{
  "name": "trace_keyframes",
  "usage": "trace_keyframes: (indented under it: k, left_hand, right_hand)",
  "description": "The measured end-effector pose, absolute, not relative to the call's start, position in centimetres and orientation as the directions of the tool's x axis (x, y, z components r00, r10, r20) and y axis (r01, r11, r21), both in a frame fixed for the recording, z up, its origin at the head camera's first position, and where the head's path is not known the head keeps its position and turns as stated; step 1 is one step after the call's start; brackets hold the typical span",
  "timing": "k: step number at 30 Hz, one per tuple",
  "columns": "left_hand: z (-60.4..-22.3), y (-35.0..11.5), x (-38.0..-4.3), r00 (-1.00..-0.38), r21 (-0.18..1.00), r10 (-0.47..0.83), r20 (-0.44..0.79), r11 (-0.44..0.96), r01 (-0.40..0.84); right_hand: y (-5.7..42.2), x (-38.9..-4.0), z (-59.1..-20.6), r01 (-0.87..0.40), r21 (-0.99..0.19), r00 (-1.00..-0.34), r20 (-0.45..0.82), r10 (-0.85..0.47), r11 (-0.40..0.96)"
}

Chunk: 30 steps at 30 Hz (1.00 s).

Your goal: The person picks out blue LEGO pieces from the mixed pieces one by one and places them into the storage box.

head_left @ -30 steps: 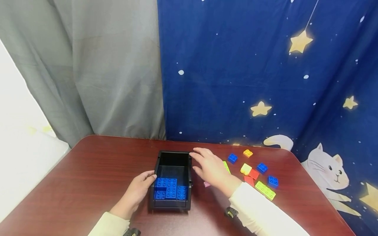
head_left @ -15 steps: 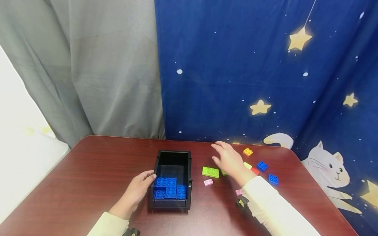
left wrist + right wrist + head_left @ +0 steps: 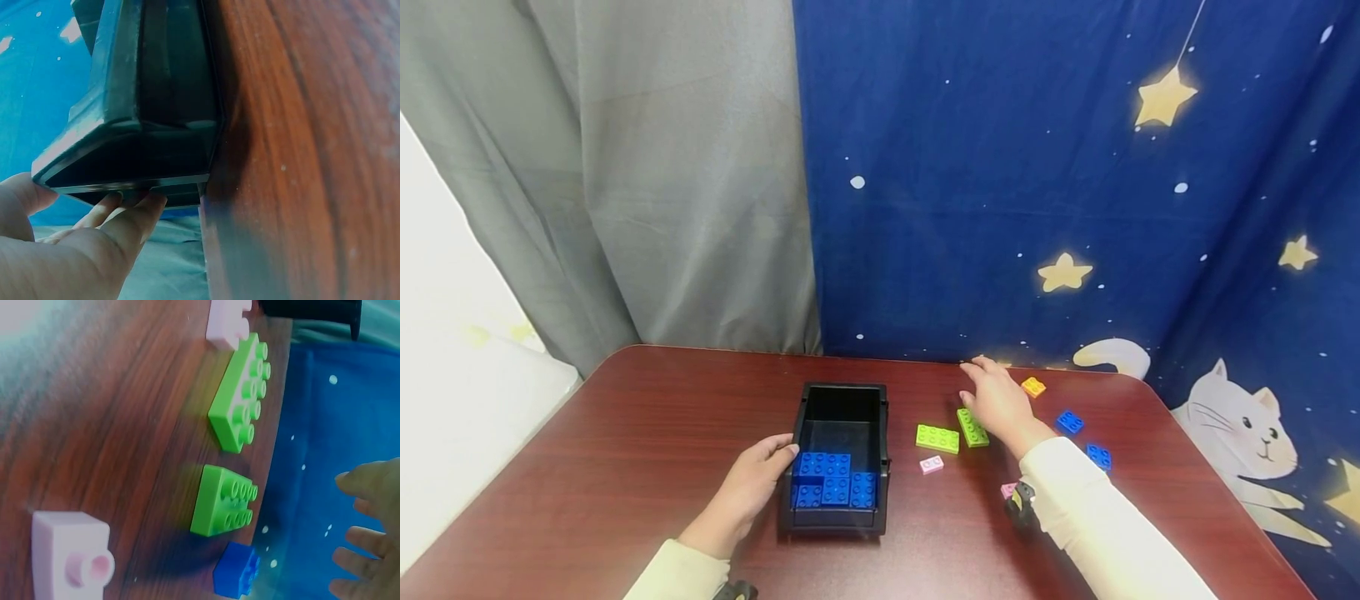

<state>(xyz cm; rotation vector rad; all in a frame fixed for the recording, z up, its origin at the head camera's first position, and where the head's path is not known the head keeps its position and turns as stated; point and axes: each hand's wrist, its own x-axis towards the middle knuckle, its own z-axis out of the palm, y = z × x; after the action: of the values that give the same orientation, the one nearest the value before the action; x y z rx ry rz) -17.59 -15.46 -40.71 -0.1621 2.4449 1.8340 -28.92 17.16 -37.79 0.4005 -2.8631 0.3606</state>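
Observation:
My left hand (image 3: 751, 482) grips the left side of a black bin (image 3: 833, 519), thumb over its rim. In the left wrist view the fingertips (image 3: 153, 201) reach along the outside of the bin's edge. Several blue toy building bricks (image 3: 823, 464) lie at the bin's near end. My right hand (image 3: 998, 406) is over the scattered bricks, fingers loosely spread and holding nothing. Just left of it is a lime-green brick (image 3: 973, 427). The right wrist view shows a blue brick (image 3: 235, 570) beyond that green one, left of the fingers; the hand hides it in the head view.
Another lime-green brick (image 3: 937, 438) and a pink brick (image 3: 932, 464) lie right of the bin. A second pink brick (image 3: 1008, 490) is partly behind the right wrist. Farther right are a yellow-orange brick (image 3: 1033, 387) and two blue bricks, one at the sleeve (image 3: 1099, 456). Curtains hang behind the table.
My right hand has moved from beside the bin's far right rim rightward over the bricks, uncovering the green and pink ones. The left hand and bin have stayed in place.

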Motion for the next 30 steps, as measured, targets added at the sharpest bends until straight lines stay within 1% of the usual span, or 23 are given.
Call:
trace_keyframes:
  k: [5,15,26,30]
  left_hand:
    - [-40.8,-15.5,-17.6,-0.992,0.954,-0.043,-0.122,0.269,-0.129]
    - [-40.7,-15.5,-17.6,-0.992,0.954,-0.043,-0.117,0.274,-0.124]
    - [-40.6,-15.5,-17.7,-0.992,0.953,-0.047,-0.118,0.276,-0.126]
    - [-40.7,-15.5,-17.7,-0.992,0.954,-0.046,-0.117,0.273,-0.125]
  right_hand:
    - [17.6,-29.8,-38.2,-0.248,-0.233,-0.958,0.201,-0.203,0.94]
    - [18.5,-31.1,-39.2,-0.191,-0.175,-0.98,0.092,-0.177,0.966]
    - [19.1,-31.1,-39.2,-0.146,-0.169,-0.989,0.04,-0.141,0.975]
    - [19.3,-31.0,-39.3,-0.11,-0.16,-0.994,-0.004,-0.112,0.981]
